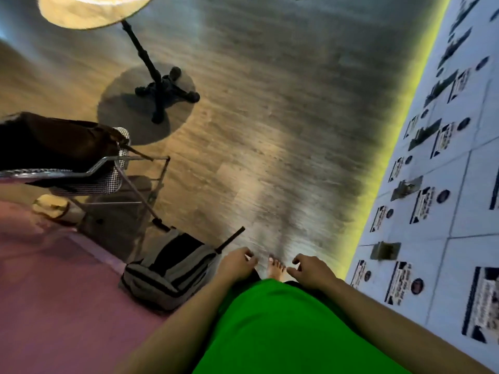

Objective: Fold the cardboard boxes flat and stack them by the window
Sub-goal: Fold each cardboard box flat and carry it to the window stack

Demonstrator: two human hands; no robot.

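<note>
- Looking straight down, the head view shows the person standing on a wood-grain floor, with one bare foot visible between the two hands.
- The left hand hangs just left of the foot, fingers loosely curled and holding nothing.
- The right hand hangs just right of the foot, fingers likewise loosely bent and pinching nothing.
- No cardboard box appears anywhere in view, so where the task's boxes lie cannot be told; no window shows either.
- Left of the foot and close by, a grey backpack lies on the floor at the edge of a pink mat.
- Further left of the foot, a metal-framed chair carries a dark bag.
- Well beyond the foot, towards the top of the view, a round bench stands on a black pedestal base.
- Right of the foot, a white tiled wall carries rows of printed sheets and small metal brackets, with a yellow-green glow along its foot.
- Judging from the empty hands and motion blur, the step in hand is probably walking between boxes, either to fetch one or after setting one down.
- The next move likely calls for finding a box, then taking it in both hands to collapse it.
</note>
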